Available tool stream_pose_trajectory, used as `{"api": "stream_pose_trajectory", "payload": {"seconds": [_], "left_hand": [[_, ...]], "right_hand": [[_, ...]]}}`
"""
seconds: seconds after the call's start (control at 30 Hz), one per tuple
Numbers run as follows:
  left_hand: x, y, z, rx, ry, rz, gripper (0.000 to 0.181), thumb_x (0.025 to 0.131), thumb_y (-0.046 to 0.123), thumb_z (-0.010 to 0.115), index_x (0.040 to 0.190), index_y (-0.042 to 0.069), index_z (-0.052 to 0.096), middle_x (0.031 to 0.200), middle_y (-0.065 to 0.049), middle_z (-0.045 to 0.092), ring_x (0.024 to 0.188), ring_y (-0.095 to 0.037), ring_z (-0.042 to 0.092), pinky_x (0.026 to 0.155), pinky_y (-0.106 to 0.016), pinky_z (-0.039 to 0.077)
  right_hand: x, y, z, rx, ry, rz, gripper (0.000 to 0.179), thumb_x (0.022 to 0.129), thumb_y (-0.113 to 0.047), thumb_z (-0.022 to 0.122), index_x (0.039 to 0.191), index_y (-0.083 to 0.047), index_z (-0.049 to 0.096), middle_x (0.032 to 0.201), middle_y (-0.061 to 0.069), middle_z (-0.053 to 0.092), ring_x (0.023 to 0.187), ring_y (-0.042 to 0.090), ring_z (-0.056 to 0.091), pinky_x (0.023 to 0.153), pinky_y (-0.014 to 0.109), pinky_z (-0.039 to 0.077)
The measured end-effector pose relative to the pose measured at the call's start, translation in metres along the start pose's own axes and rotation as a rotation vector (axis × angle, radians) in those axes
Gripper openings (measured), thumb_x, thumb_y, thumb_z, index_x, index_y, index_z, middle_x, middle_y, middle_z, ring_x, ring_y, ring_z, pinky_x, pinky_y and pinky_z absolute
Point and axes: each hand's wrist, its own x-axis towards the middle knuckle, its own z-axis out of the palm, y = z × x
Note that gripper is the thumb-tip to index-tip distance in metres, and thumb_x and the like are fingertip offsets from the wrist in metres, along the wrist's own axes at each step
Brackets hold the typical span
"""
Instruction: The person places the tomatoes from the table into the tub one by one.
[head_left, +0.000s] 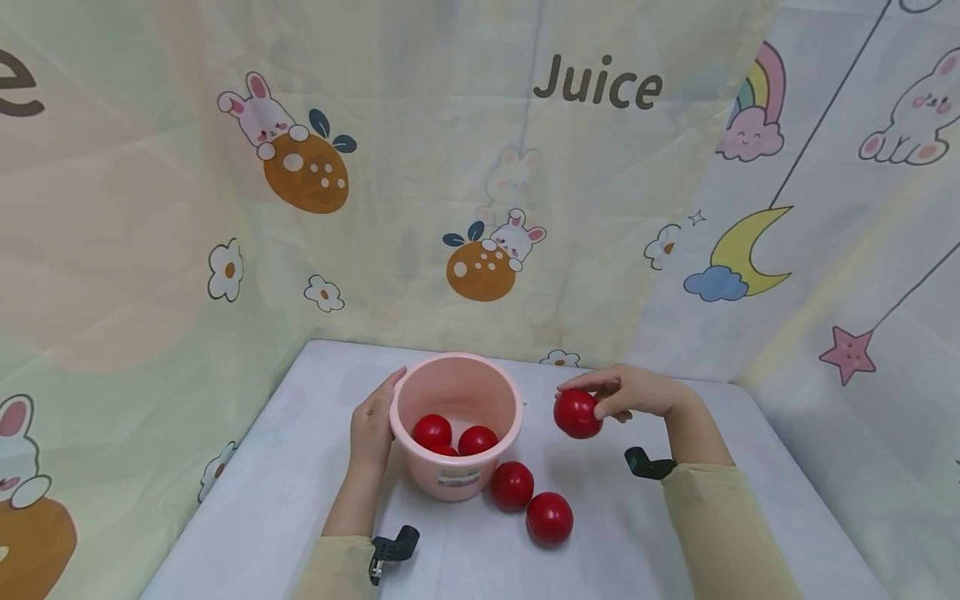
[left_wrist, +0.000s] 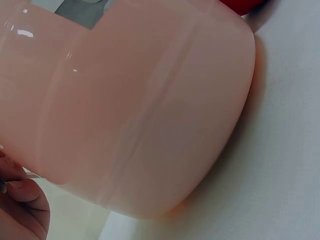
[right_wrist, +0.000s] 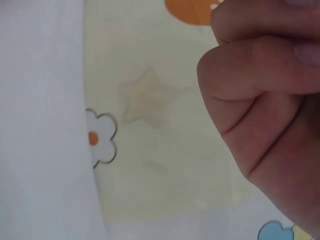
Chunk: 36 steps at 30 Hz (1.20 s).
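A pink plastic bucket (head_left: 456,367) stands upright on the table, with three red balls (head_left: 432,431) visible inside, one mostly hidden. My left hand (head_left: 372,422) holds the bucket's left side near the rim; in the left wrist view its curled fingers (left_wrist: 25,195) show at the edge of the pink wall. To the right of the bucket, my right hand (head_left: 630,392) pinches a red ball (head_left: 577,414) between thumb and fingers above the table. That ball is out of sight in the right wrist view, where only the bent fingers (right_wrist: 260,70) appear.
Two more red balls, a nearer one (head_left: 550,518) and one beside the bucket's base (head_left: 512,486), lie on the white tabletop (head_left: 615,533). Printed cloth walls (head_left: 405,275) enclose the back and sides. Dark camera mounts (head_left: 393,546) sit on both wrists.
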Motion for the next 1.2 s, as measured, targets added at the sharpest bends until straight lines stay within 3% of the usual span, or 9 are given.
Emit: {"api": "stream_pose_trajectory", "payload": {"seconds": [0.27, 0.47, 0.57, 0.87, 1.2], "left_hand": [[0.000, 0.001, 0.000, 0.012, 0.003, 0.005, 0.044, 0.092, 0.071, 0.042, 0.128, 0.052, 0.060, 0.134, 0.024, 0.060, 0.127, -0.007, 0.057, 0.090, -0.032, 0.058], [0.001, 0.002, -0.002, 0.009, 0.010, 0.003, 0.042, 0.092, 0.071, 0.042, 0.126, 0.053, 0.060, 0.134, 0.023, 0.060, 0.127, -0.007, 0.057, 0.089, -0.032, 0.058], [0.001, 0.001, -0.002, -0.015, 0.007, 0.005, 0.042, 0.093, 0.070, 0.043, 0.127, 0.051, 0.061, 0.134, 0.022, 0.060, 0.127, -0.008, 0.057, 0.090, -0.032, 0.058], [0.003, 0.000, -0.003, -0.036, -0.018, 0.004, 0.047, 0.094, 0.068, 0.043, 0.131, 0.045, 0.061, 0.135, 0.020, 0.060, 0.129, -0.009, 0.056, 0.093, -0.034, 0.056], [0.003, -0.001, 0.000, -0.039, -0.017, -0.003, 0.044, 0.090, 0.070, 0.049, 0.127, 0.050, 0.061, 0.135, 0.019, 0.061, 0.129, -0.011, 0.057, 0.093, -0.039, 0.057]], "right_hand": [[0.039, -0.043, -0.012, -0.014, -0.025, -0.029, 0.059, 0.082, -0.026, 0.079, 0.137, -0.020, 0.059, 0.126, 0.005, 0.065, 0.090, 0.027, 0.062, 0.056, 0.029, 0.053], [0.078, -0.075, -0.008, 0.023, -0.090, -0.111, 0.058, 0.084, -0.024, 0.077, 0.138, -0.016, 0.058, 0.127, 0.007, 0.064, 0.084, 0.023, 0.061, 0.054, 0.025, 0.050], [0.097, -0.089, -0.002, 0.048, -0.128, -0.133, 0.055, 0.086, -0.025, 0.075, 0.138, -0.018, 0.059, 0.126, 0.007, 0.065, 0.073, 0.022, 0.058, 0.052, 0.023, 0.047], [0.149, -0.116, 0.020, -0.013, -0.214, -0.119, 0.048, 0.089, -0.029, 0.070, 0.136, -0.028, 0.061, 0.123, 0.002, 0.067, 0.062, 0.019, 0.050, 0.053, 0.024, 0.044], [0.199, -0.118, 0.057, -0.046, -0.328, 0.004, 0.043, 0.086, -0.036, 0.075, 0.128, -0.037, 0.066, 0.111, 0.003, 0.071, 0.066, 0.025, 0.051, 0.055, 0.024, 0.045]]}}
